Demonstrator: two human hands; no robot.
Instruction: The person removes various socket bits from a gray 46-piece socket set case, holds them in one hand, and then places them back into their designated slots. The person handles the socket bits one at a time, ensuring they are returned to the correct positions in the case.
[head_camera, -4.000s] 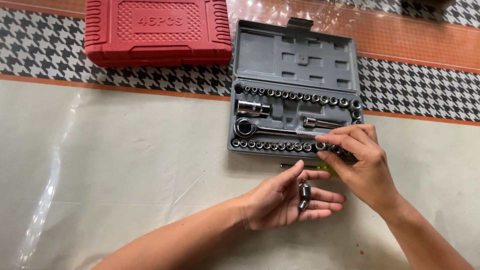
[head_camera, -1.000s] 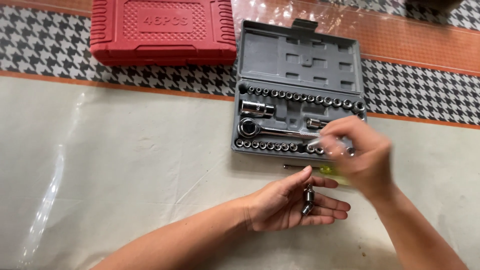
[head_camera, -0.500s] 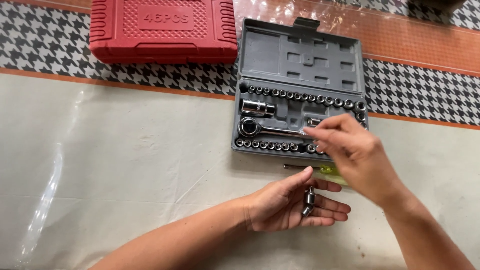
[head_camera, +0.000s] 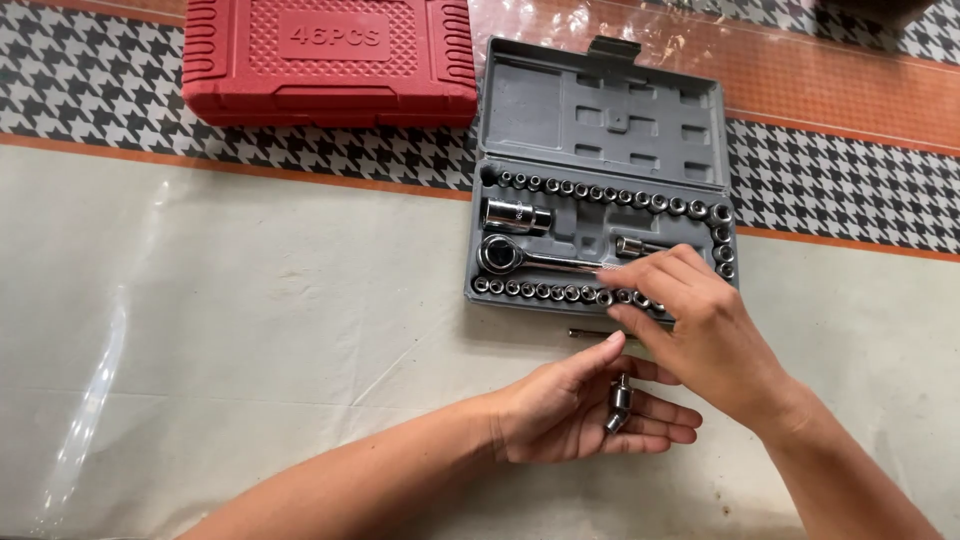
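Cradling small metal sockets in open left hand; right hand fingertips pinching at grey case bottom row, seating squarely, pressing gently.

An open socket case is lying on the counter, with a closed case to its left. A ratchet is sitting in the open case's tray between two socket rows.
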